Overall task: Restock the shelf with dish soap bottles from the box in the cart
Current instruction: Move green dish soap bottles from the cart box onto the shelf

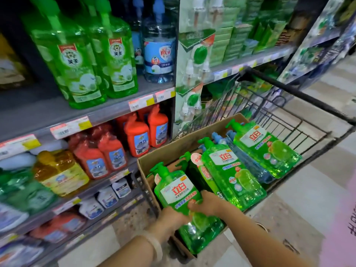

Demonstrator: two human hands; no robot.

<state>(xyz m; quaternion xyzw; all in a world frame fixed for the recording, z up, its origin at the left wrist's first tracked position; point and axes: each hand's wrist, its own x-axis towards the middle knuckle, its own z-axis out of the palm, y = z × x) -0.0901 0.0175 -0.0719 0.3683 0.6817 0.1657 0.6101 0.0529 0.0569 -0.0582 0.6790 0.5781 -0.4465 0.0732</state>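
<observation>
In the aisle beside the shelf (57, 116), we record stock as follows, largest item first. Shelf: several tiers, the upper one carrying tall green pump bottles (81, 60) and a blue bottle (159, 54), with bare grey board showing at its left, which we judge the likely place for restocking; lower tiers hold red bottles (119, 149) and a yellow jug (59, 172). Cart (279, 105): black wire, standing just beside the shelf. Box (173, 149): brown cardboard, open, lying in the cart. Contents of box: at least three green dish soap bottles lying flat, one dark green bottle (198, 176) and some blue bottles (248, 160) between them. Nearest dish soap bottle (177, 193): still in the box at its near end, pump pointing away from us. Left hand (171, 218): fingers curled round the bottle's left side. Right hand (206, 204): fingers wrapped over its right side and label. We judge the task early to midway: the box is still well filled, this bottle is gripped but not yet lifted clear, and the remaining bottles are left to shelve.
</observation>
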